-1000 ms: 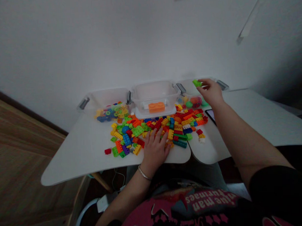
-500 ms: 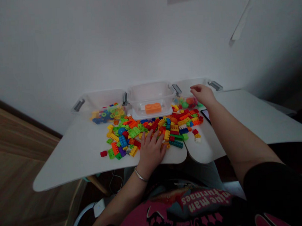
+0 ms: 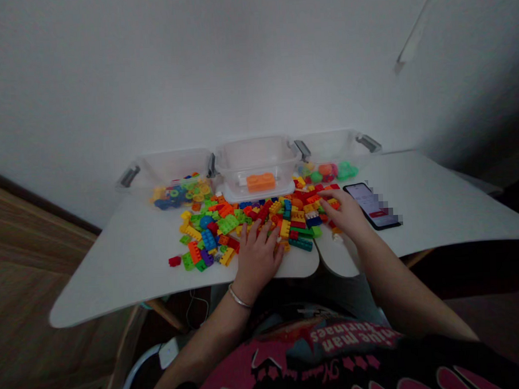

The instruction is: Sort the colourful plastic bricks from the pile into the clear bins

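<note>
Toy bricks of many colours lie in a loose pile (image 3: pixel 227 224) on the white table (image 3: pixel 129 269). My left hand (image 3: pixel 257 255) rests on the near edge of the pile, fingers spread, palm down, with no brick gripped. At the right side of the pile is my right hand (image 3: pixel 345 215), its fingers apart and reaching over red and orange bricks; nothing shows held in it. Just beyond the pile, the middle clear box (image 3: pixel 258 154) has a large orange brick (image 3: pixel 260 182) showing at its front.
The left clear box (image 3: pixel 176 164) holds blue, yellow and green pieces. Green, red and orange pieces show in the right clear box (image 3: pixel 330 148). A phone (image 3: pixel 372 205) lies right of my right hand. A wall stands behind the boxes.
My right hand has moved from the right clear box down and toward me to the pile, uncovering the phone and green pieces. My left hand stays on the bricks.
</note>
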Tool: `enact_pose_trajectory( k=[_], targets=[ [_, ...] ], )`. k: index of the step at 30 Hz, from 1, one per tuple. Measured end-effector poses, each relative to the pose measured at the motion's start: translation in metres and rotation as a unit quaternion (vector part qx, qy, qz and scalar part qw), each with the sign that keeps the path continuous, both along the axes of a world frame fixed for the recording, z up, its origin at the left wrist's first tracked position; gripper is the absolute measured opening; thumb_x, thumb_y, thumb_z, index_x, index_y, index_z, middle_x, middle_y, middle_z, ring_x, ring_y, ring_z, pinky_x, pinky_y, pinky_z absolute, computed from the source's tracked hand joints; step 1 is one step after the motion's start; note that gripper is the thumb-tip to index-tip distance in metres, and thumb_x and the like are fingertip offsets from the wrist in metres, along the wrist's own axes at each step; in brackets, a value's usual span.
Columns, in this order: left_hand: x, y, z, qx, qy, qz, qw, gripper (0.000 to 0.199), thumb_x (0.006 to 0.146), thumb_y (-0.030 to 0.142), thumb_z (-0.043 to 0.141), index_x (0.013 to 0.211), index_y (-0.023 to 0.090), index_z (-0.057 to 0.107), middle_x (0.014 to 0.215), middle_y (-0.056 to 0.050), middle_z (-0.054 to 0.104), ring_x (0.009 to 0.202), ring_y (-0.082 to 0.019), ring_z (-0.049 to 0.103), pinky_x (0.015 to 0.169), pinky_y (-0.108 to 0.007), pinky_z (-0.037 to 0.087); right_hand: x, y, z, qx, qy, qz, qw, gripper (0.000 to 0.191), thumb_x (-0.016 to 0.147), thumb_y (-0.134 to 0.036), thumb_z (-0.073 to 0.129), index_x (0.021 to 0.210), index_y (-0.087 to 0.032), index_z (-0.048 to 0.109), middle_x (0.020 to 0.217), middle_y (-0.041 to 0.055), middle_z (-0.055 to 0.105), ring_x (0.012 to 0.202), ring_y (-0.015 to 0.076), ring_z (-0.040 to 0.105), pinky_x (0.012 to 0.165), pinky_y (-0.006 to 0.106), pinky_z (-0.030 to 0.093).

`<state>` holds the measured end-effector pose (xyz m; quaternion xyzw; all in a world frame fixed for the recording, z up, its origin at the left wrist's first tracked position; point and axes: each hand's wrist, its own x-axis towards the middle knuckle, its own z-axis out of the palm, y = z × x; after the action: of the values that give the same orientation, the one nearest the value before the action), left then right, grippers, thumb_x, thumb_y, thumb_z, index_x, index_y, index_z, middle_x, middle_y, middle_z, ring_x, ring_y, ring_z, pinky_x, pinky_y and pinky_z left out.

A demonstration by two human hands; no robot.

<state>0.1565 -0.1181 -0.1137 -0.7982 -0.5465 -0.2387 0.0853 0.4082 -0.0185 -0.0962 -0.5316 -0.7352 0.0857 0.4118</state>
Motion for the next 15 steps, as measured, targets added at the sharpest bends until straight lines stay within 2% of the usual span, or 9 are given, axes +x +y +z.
enact_pose_trajectory(
  k=[4, 10, 12, 15],
  targets=[
    [0.0, 0.0, -0.001, 0.003, 0.004, 0.004, 1.0, 0.037, 0.092, 0.036, 0.055, 0.125, 0.022, 0.064, 0.134, -0.006, 0.062, 0.132, -0.033, 0.047, 0.116, -0.059, 0.027, -0.012, -0.014, -0.019, 0.006, -0.092, 0.018, 0.996, 0.031, 0.087, -0.031, 0.055, 0.111, -0.018, 0.07, 0.112, 0.0112, 0.072, 0.104, 0.0287, 0.064, 0.093, 0.048, 0.049],
    [0.0, 0.0, -0.001, 0.006, 0.002, 0.003, 1.0, 0.037, 0.091, 0.036, 0.056, 0.125, 0.022, 0.064, 0.133, -0.006, 0.063, 0.131, -0.033, 0.047, 0.114, -0.059, 0.03, -0.02, -0.01, -0.017, 0.011, -0.184, 0.032, 0.982, 0.035, 0.09, -0.027, 0.054, 0.123, -0.022, 0.067, 0.127, 0.0079, 0.067, 0.115, 0.0294, 0.06, 0.1, 0.05, 0.045],
    [0.0, 0.0, 0.0, 0.004, 0.003, 0.003, 1.0, 0.037, 0.091, 0.035, 0.056, 0.125, 0.022, 0.064, 0.133, -0.007, 0.063, 0.132, -0.033, 0.047, 0.114, -0.058, 0.031, -0.021, -0.007, -0.016, 0.004, -0.204, 0.031, 0.978, 0.038, 0.088, -0.023, 0.055, 0.125, -0.022, 0.065, 0.124, 0.008, 0.068, 0.113, 0.0304, 0.06, 0.099, 0.05, 0.045],
    [0.0, 0.0, 0.0, 0.002, 0.004, 0.004, 1.0, 0.037, 0.091, 0.035, 0.056, 0.125, 0.022, 0.064, 0.134, -0.007, 0.062, 0.131, -0.034, 0.047, 0.114, -0.058, 0.032, -0.02, -0.003, -0.016, -0.01, -0.203, 0.019, 0.979, 0.032, 0.085, -0.02, 0.057, 0.116, -0.02, 0.069, 0.112, 0.0091, 0.072, 0.105, 0.0306, 0.063, 0.094, 0.049, 0.048]
  ],
)
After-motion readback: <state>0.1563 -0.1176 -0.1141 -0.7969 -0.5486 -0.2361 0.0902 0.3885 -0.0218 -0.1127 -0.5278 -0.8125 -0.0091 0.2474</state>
